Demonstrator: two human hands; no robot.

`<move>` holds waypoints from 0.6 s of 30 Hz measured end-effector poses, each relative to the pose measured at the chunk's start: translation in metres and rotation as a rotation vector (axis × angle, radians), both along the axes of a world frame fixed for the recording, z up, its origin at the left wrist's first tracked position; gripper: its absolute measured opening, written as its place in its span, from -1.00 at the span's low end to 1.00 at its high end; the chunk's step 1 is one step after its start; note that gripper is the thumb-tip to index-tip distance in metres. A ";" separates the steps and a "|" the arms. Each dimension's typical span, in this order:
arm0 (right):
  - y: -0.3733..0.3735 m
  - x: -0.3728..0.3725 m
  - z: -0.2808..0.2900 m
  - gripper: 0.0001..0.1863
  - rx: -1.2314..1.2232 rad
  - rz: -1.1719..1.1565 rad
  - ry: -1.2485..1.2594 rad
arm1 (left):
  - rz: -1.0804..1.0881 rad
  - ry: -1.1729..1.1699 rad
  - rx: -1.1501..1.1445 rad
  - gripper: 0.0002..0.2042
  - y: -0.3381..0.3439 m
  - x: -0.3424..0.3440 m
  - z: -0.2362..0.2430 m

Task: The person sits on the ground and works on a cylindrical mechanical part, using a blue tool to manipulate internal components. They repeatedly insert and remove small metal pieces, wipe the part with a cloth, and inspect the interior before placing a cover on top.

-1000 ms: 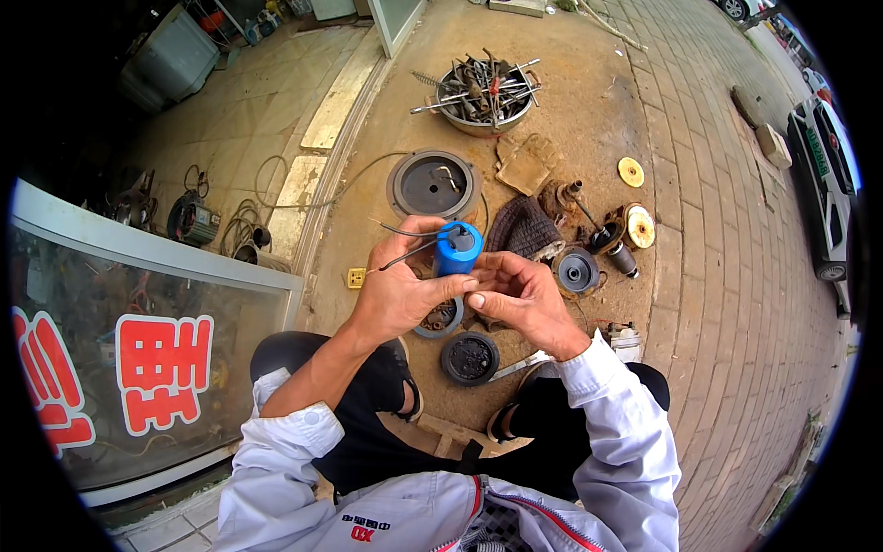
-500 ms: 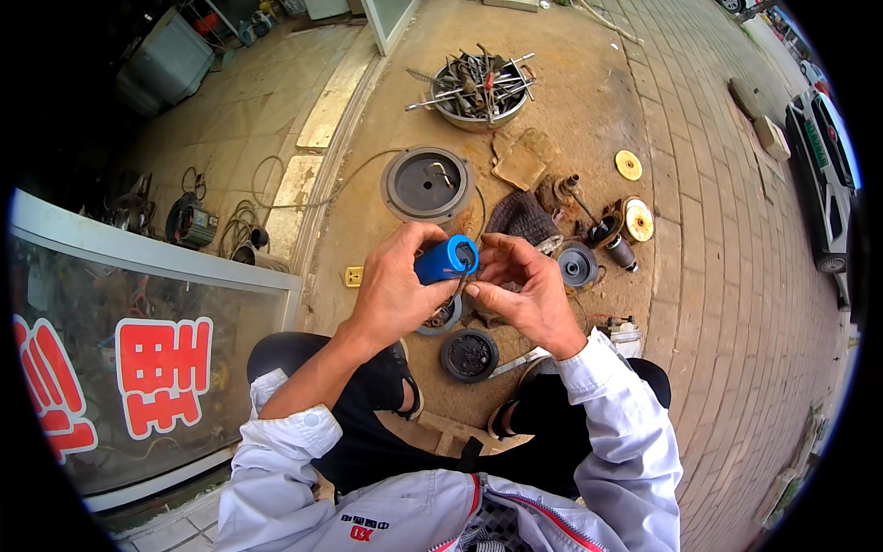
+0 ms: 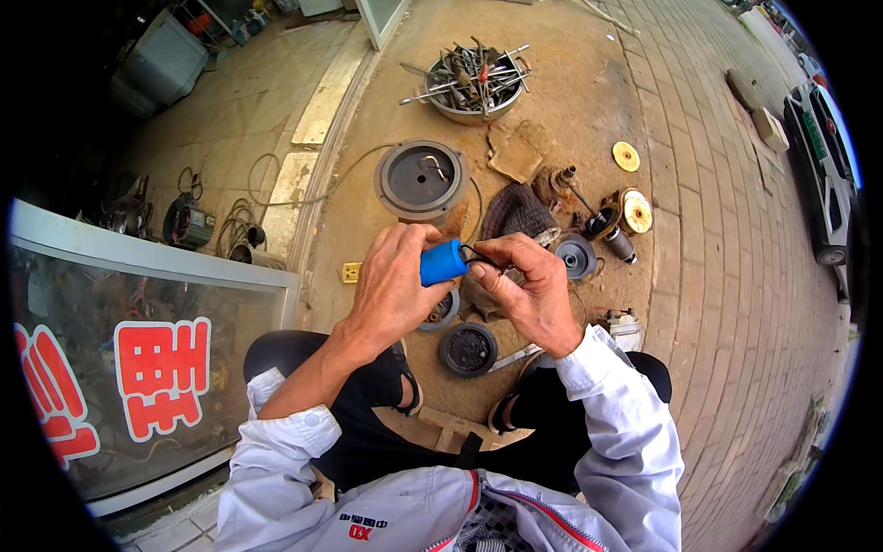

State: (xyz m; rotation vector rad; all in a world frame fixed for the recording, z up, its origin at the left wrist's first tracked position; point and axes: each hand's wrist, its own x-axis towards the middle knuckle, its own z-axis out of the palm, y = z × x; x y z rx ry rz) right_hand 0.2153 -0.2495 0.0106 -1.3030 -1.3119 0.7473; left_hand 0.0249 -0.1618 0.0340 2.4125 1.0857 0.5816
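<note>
- Yellow block (image 3: 351, 272), perhaps a socket, sits on the ground (image 3: 581, 110) just left of the left grip.
- Left grip (image 3: 388, 287): curled around the blue cylinder, thumb on the near side, fingers over the far side. A firm, even hold should steady it well; hard squeezing would add little.
- Dark round metal cover (image 3: 416, 190): on the ground beyond the left grip, a bent piece on it.
- Blue cylinder (image 3: 442, 264): held between the two grips, lying nearly level, its wired end toward the right grip.
- Dark round part (image 3: 445, 350): on the ground nearer the body than both grips.
- Metal bowl (image 3: 466, 117) heaped with tools: well beyond both grips.
- Black wires (image 3: 480, 256): leaving the cylinder's right end and bending into the right grip. Best handled by the insulation, with slack left at the root so the joint is not strained; their tips cannot be made out. Should this be a capacitor, bare ends are better left untouched.
- Right grip (image 3: 531, 293): narrow, thumb and fingertips pinching the wires. Small fingertip moves, with the left grip as anchor, would suit.
- Grey pulley-like wheel (image 3: 575, 257): on the ground, just beyond and right of the right grip.
</note>
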 end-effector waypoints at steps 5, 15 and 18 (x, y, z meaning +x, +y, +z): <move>0.002 0.003 -0.009 -0.77 -0.191 0.036 0.536 | 0.028 0.048 -0.153 -0.35 -0.003 0.003 0.006; 0.002 0.006 -0.004 -0.75 -0.304 0.244 0.670 | -0.143 -0.054 -0.554 -0.39 -0.006 0.001 -0.006; 0.001 0.009 -0.003 -0.77 -0.338 0.295 0.640 | -0.188 -0.195 -0.690 -0.45 -0.004 -0.001 -0.005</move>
